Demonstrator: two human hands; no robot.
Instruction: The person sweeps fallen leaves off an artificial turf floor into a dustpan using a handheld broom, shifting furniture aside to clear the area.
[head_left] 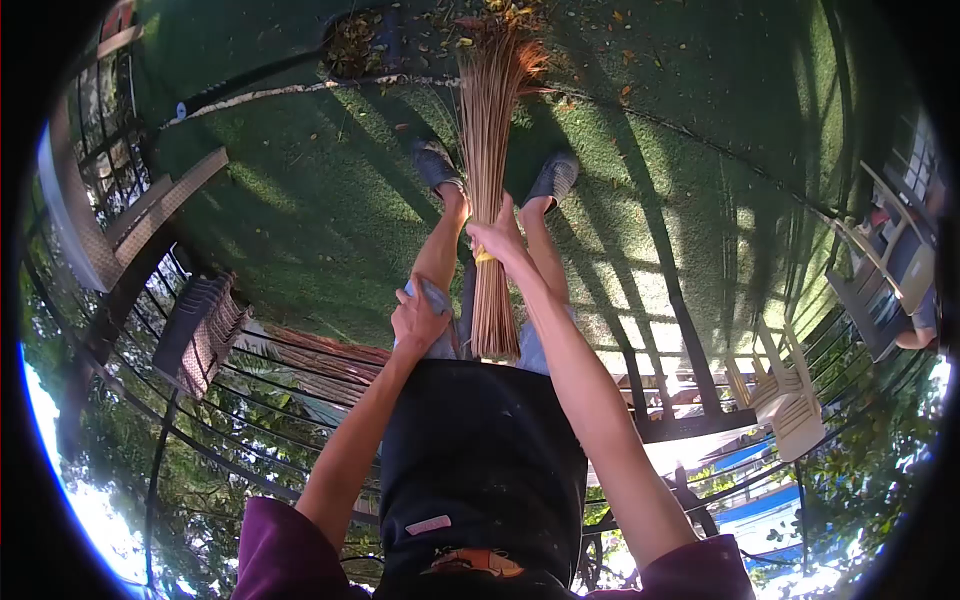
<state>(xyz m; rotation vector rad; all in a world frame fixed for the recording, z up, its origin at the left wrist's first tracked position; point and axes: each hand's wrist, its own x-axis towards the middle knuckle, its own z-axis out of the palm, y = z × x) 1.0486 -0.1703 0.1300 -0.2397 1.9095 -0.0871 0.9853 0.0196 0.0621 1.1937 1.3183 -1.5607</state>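
Observation:
A stick broom (487, 130) made of thin tan bristles stands out in front of me, its far tips among dry leaves. My right hand (497, 240) is wrapped around its bound end, near a yellow band (484, 256). Beyond my feet, to the left of the bristle tips, lies a dark long-handled dustpan (395, 40) with leaves in it. My left hand (418, 320) rests on my left knee over light blue shorts, holding nothing, its fingers partly visible.
Green turf (330, 200) covers the ground, crossed by a pale seam and long shadows. Yellow and brown leaves (590, 50) are scattered at the far side. A bench (165, 205) stands left; plastic chairs (790, 400) are right. A person (920, 325) is at the far right.

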